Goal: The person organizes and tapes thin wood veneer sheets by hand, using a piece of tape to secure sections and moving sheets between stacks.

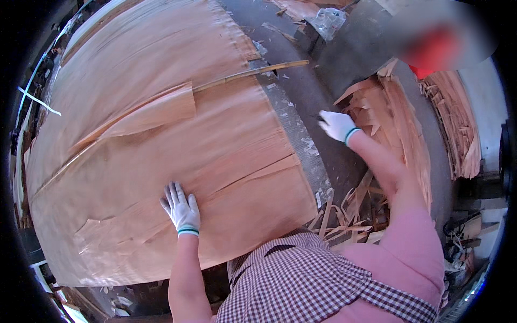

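Note:
A large stack of thin reddish-brown wood veneer sheets (134,177) fills the left and middle of the view. My left hand (183,209), in a white glove with a green cuff, lies flat on the top sheet with its fingers spread. A long bamboo stick (253,71) crosses the stack, its right end jutting past the edge. Part of it is hidden under a folded veneer flap (156,113). My right hand (338,127), gloved alike, hangs to the right of the stack near loose veneer; its fingers are apart, with nothing visible in them.
Torn veneer pieces (396,116) are heaped beside my right arm, and narrow strips (350,220) litter the floor near my waist. Another veneer pile (455,124) stands at the far right. Clear plastic (327,22) lies at the top. The top sheet has a split (253,175).

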### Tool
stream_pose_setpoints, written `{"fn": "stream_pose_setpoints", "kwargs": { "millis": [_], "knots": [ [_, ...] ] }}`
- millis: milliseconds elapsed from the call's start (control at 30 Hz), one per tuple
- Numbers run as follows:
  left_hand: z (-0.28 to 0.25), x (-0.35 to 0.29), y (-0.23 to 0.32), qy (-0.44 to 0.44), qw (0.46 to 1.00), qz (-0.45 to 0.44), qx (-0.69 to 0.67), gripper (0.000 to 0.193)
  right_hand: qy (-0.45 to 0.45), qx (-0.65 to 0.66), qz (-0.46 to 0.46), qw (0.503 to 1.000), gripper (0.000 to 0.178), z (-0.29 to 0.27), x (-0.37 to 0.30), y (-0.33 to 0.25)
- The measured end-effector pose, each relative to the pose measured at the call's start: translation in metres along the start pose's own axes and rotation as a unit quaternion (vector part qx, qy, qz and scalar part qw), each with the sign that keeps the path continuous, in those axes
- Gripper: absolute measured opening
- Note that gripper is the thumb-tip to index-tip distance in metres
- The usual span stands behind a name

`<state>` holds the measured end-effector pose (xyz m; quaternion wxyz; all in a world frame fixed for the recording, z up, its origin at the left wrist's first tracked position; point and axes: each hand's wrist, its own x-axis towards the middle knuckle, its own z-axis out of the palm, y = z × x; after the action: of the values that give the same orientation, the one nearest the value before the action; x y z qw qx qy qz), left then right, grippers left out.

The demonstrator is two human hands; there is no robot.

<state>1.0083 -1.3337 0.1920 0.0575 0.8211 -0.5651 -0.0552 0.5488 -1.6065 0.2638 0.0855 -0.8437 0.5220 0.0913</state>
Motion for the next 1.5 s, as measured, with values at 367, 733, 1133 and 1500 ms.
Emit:
{"fn": "stream_pose_setpoints", "kwargs": {
  "millis": [367,733,1133,1500],
  "knots": [
    [0.004,0.001,-0.004,0.011,1.000,0.000,0.011,0.064,-0.078,0.041,-0.081,0.993,0.024,-0.005,0.061,-0.141],
    [-0.014,-0.016,-0.069,0.127,0.928,0.077,-0.342,0.060,0.144,0.562,0.067,0.811,0.006,-0.081,-0.115,-0.280],
    [-0.114,0.027,-0.501,-0.026,0.996,-0.081,-0.024,0.074,0.274,0.819,-0.204,0.461,0.027,-0.048,-0.299,-0.389],
    [-0.135,-0.007,-0.578,0.057,0.996,0.008,0.071,0.026,0.362,0.848,0.107,0.373,0.021,-0.008,-0.310,-0.402]
  ]
}}
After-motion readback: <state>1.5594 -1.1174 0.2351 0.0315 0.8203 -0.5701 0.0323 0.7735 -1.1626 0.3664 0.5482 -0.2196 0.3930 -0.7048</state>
